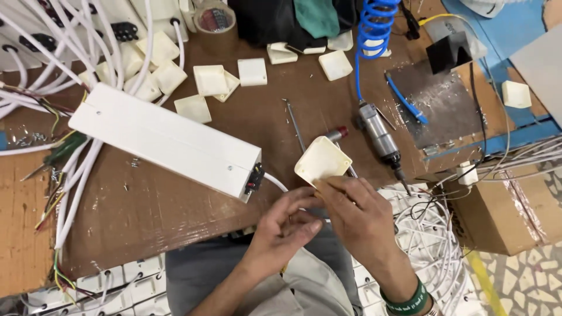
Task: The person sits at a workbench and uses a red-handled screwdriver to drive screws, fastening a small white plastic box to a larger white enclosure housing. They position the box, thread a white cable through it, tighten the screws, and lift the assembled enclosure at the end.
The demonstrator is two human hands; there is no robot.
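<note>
Plastic, cream-white and moulded into a small square cover plate [323, 162], is held up at the near edge of the brown wooden bench [175, 205], just beside the end of the long white rectangular power-strip casing [167, 140]. The plate is judged light, stiff and somewhat slippery, thin enough to crack if squeezed hard; its edges and corners look the best places to be taken hold of. It is pinched at its lower corner by the right hand [357, 216], whose grip is clenched on it, thumb and fingertips forward, wrist bent down and ringed by a green band [410, 301]. The left hand [287, 225] is curled close below, fingers half folded toward the right; whether anything small is pinched in its grip cannot be told, since the fingers hide it. A grey pneumatic screwdriver [380, 137] on a blue coiled hose [372, 29] lies beyond the plate, with more square plates [211, 79] scattered toward the far edge.
</note>
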